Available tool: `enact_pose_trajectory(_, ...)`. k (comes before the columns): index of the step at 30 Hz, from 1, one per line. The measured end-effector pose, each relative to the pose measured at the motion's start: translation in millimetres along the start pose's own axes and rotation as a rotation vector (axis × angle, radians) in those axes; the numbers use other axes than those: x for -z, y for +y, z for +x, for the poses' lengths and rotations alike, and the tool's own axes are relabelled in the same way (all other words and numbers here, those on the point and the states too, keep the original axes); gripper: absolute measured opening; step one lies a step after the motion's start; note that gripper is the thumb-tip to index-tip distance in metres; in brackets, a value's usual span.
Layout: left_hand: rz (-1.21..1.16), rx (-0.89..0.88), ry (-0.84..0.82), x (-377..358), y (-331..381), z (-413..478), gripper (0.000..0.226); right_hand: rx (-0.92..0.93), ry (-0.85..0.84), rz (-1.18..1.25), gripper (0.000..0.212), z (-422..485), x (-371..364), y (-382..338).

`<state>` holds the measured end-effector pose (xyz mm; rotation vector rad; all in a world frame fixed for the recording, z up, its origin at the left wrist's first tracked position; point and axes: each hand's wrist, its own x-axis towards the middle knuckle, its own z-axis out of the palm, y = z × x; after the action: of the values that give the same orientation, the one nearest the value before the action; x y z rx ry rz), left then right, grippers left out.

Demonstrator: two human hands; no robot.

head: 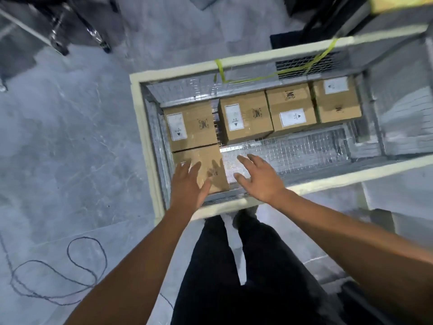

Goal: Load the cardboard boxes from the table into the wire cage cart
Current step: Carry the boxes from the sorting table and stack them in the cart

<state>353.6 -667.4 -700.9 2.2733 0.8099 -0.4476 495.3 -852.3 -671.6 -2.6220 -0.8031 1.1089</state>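
Observation:
I look straight down into the wire cage cart [145, 127], which has a cream frame and a mesh floor. Several brown cardboard boxes with white labels lie inside. A row runs along the far wall: one box [191, 127] at the left, one [246, 116] beside it, another [291, 109], and one [337, 102] at the right. A nearer box [206, 167] sits in the front left corner. My left hand [189, 184] hovers over that box with fingers spread, holding nothing. Above the bare mesh to its right, my right hand [257, 177] is spread too and holds nothing.
Bare mesh floor [293, 148] fills the cart's front right. A yellow-green strap [220, 66] hangs over the far rail. A black cable [70, 266] loops on the grey floor at the left. Wheeled metal legs [58, 43] stand at the top left. My legs are below the near rail.

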Motion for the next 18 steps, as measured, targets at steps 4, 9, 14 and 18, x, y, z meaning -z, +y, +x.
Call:
enact_pose_trajectory(4, 0.075, -0.152, -0.009, 35.1, 48.4, -28.5, 0.064, -0.094, 0.193, 0.114, 0.064, -53.8, 52.0, -2.1)
enact_pose_trajectory(9, 0.231, -0.363, -0.094, 64.7, 118.3, -41.5, 0.075, -0.237, 0.417, 0.256, 0.062, -123.1, 79.4, 0.8)
enact_pose_trajectory(14, 0.302, -0.559, -0.097, 81.5, 182.3, -54.6, 0.079, -0.354, 0.547, 0.414, 0.063, -192.2, 85.1, 23.7)
enact_pose_trajectory(18, 0.334, -0.674, -0.085, 77.6, 223.1, -82.9, 0.083, -0.427, 0.611, 0.430, 0.064, -245.3, 78.7, 47.9)
